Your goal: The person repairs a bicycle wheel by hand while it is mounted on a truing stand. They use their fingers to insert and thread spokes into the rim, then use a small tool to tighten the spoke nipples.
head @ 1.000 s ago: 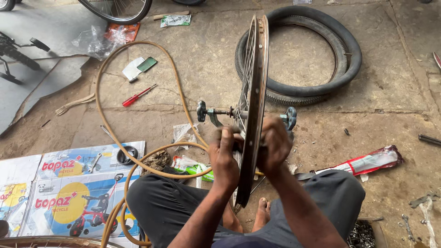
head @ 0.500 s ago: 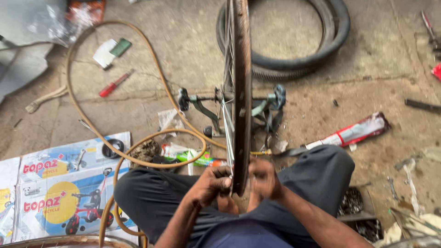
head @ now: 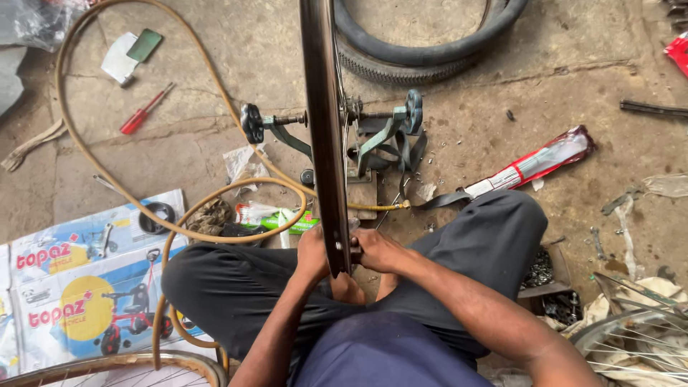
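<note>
A rusty bicycle wheel rim stands edge-on in a green truing stand, seen from above. My left hand grips the near edge of the rim from the left. My right hand grips the same part from the right. Both hands sit just above my crossed legs in dark trousers. Thin spokes show to the right of the rim near the hub.
A tan hose loops over the concrete floor at left. A black tyre lies beyond the stand. A red screwdriver, flattened printed cardboard, a red-and-white wrapper and another spoked wheel at lower right surround me.
My view has tilted down and closer, so the rim now looks edge-on. Both hands have slid down the rim toward my lap and stay closed on it.
</note>
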